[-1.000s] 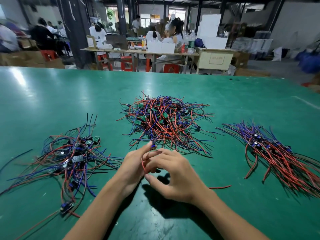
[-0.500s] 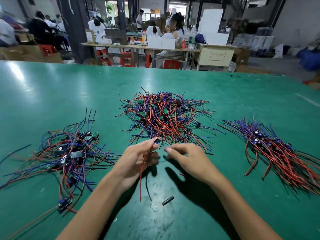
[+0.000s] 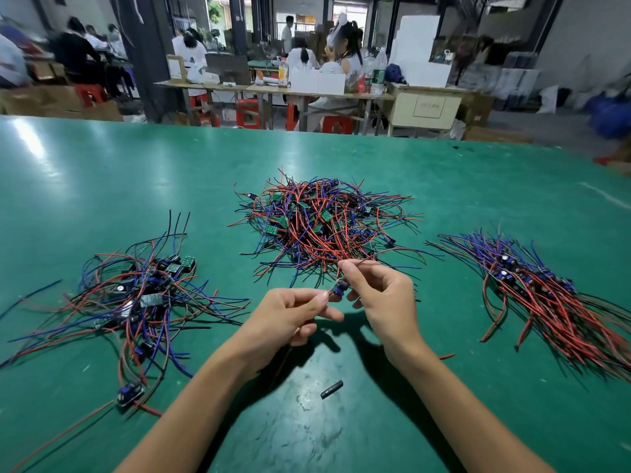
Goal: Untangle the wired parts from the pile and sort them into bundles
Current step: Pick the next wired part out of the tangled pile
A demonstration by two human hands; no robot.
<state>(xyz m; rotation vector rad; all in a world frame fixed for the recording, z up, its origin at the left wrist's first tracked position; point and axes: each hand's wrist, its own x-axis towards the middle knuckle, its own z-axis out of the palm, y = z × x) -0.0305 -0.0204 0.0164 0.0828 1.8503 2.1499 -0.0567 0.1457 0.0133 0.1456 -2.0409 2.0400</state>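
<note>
One wired part (image 3: 338, 288) was pinched between the left hand (image 3: 290, 317) and the right hand (image 3: 382, 298), just in front of the tangled pile (image 3: 324, 227). Its wires were best drawn out slowly and straightened before being laid on a bundle (image 3: 546, 295).

left hand (image 3: 290, 317): raised off surface, fingers curled, small part pinched at fingertips | right hand (image 3: 382, 302): raised just beside it, thumb and forefinger pinched on wire | both forearms bare, angled inward, hands nearly touching
</note>
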